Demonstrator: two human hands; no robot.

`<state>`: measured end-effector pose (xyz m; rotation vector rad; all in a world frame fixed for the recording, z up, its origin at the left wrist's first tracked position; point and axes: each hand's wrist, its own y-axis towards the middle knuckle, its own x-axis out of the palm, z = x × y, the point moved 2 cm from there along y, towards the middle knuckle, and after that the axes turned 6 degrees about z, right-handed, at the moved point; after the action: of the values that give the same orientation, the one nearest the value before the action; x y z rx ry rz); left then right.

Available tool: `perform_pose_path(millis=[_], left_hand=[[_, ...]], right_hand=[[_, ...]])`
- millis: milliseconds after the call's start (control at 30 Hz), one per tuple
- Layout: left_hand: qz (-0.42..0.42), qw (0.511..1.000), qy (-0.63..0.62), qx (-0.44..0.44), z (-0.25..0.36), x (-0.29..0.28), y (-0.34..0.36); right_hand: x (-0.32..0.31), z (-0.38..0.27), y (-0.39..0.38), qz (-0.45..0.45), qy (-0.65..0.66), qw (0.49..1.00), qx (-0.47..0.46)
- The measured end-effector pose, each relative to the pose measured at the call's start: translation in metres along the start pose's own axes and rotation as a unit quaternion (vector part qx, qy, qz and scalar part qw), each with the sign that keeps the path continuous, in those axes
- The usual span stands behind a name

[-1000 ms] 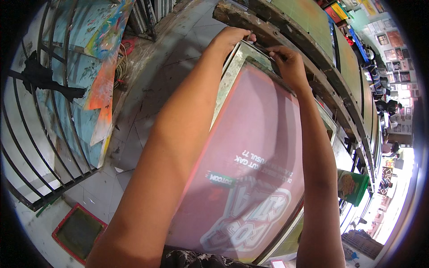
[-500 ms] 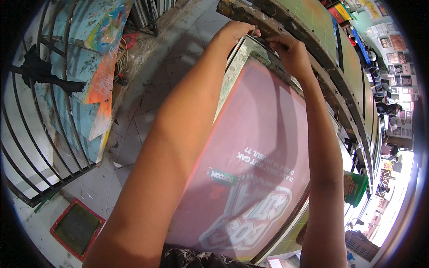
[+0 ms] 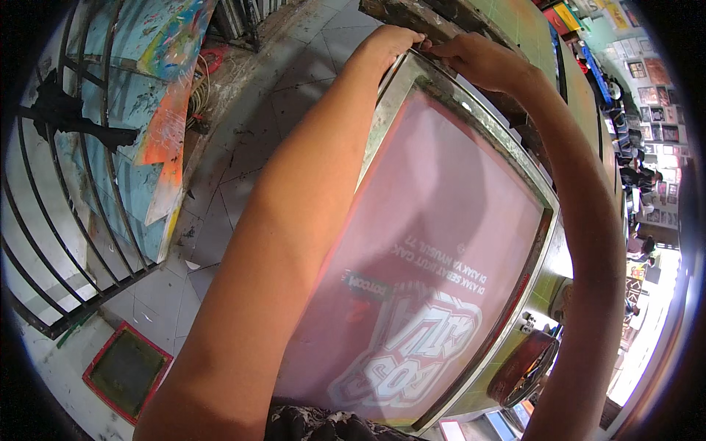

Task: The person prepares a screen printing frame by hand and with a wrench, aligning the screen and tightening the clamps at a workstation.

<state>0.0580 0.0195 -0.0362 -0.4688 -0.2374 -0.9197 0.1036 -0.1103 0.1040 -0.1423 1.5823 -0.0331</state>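
A screen printing frame (image 3: pixel 550 220) with metal edges and pink mesh lies in front of me, pale lettering on its near half. At its far left corner my left hand (image 3: pixel 390 45) is closed, thumb and fingers pressed together at the edge. Just right of it, my right hand (image 3: pixel 478 60) is bent over the far edge with its fingertips pinched, close to the left fingertips. Whatever small part sits between the fingers is too small to make out. A worn dark rail (image 3: pixel 423 26) runs right behind both hands.
Long green-topped print tables (image 3: pixel 515 26) stretch away to the right. A round brown container (image 3: pixel 522 367) with tools stands by the frame's right edge. Black metal bars (image 3: pixel 81 213) and paint-stained boards (image 3: pixel 165 147) stand at left. A small red-edged screen (image 3: pixel 129 373) lies lower left.
My right hand has turned and come closer to the left one, its forearm swinging out to the right. The frame's right edge and the round container now show; the green bucket is hidden.
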Motion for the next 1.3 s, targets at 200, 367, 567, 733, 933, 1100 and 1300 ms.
perform_pose_path(millis=[200,367,567,733,933,1100,1300], left_hand=[[-0.001,1.0,0.011,0.005,0.004,0.003,-0.003],[-0.018,0.997,0.067,0.023,0.005,-0.007,0.0],[0.005,0.993,0.121,0.011,0.011,0.004,-0.007],[-0.011,0.999,0.034,-0.002,0.002,-0.017,0.004],[-0.006,0.99,0.134,0.045,-0.001,-0.022,0.025],[0.043,0.91,0.377,0.168,0.053,-0.054,-0.035],[-0.018,0.868,0.458,0.193,0.057,-0.109,-0.265]], right_hand=[[-0.016,-0.008,0.02,-0.118,-0.047,0.992,0.027],[-0.009,-0.006,0.036,-0.163,-0.072,0.982,0.068],[-0.003,0.001,0.028,-0.179,-0.174,0.968,-0.008],[-0.013,-0.004,-0.001,-0.032,-0.016,0.992,0.122],[-0.04,-0.003,-0.086,0.235,0.014,0.947,0.22],[-0.012,-0.106,-0.245,0.328,0.122,0.878,0.326],[0.053,-0.261,-0.492,0.262,0.08,0.727,0.63]])
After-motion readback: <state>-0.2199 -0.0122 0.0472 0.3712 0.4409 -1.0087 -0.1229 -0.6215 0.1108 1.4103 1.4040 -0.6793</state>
